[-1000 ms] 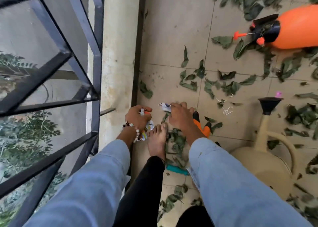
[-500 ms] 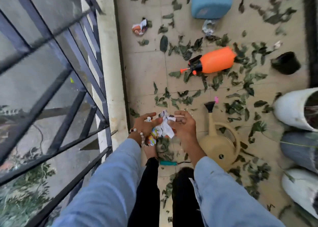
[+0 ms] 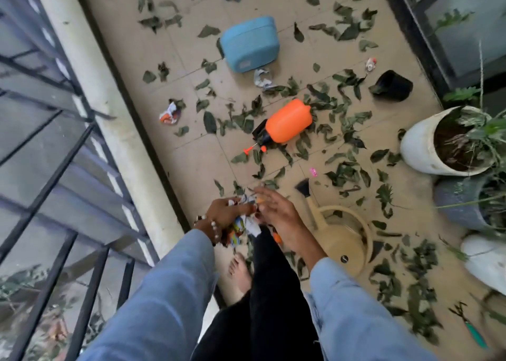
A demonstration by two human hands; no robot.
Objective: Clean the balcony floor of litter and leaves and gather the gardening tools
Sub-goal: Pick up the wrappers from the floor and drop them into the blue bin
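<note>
Raised since the earlier frame, the crumpled wrappers (image 3: 241, 224) sit bunched in the left hand (image 3: 224, 213), fingers curled round them. Right hand (image 3: 276, 213) touches the bundle at 3 o'clock, fingers extended and relaxed. Leaves (image 3: 345, 169) litter the tiled floor (image 3: 191, 158) at 12 o'clock around the orange sprayer (image 3: 287, 121).

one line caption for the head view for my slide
Left hand grips crumpled wrappers above a leaf-strewn balcony floor, right hand open beside it.

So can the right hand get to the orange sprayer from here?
Probably yes: the right hand is open and only leaves lie on the floor before the sprayer, though it needs a step or bend.
</note>
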